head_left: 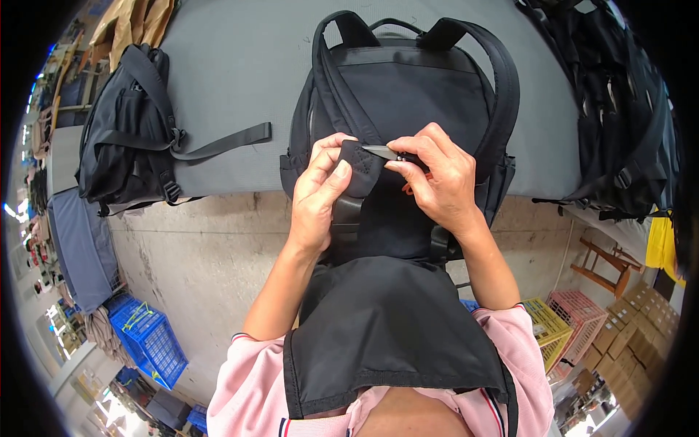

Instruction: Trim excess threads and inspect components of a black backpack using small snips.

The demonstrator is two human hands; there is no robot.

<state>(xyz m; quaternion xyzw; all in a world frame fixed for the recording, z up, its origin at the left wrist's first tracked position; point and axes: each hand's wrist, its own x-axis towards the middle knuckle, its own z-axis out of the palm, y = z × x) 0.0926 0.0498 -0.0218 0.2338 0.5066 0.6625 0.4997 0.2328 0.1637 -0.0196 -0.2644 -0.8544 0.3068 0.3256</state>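
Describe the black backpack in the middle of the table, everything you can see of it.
The black backpack lies flat on the grey table, back panel up, top handle and padded shoulder straps toward the far edge. It looks like woven synthetic fabric. Its lower part hangs over the near table edge toward the person's lap. The left hand pinches a folded strap end; the right hand holds small thread snips against it.

A second black fabric backpack [131, 131] lies on the grey counter [233, 65]; blue plastic crates [149, 339] and pink and yellow plastic crates [564, 320] stand below.
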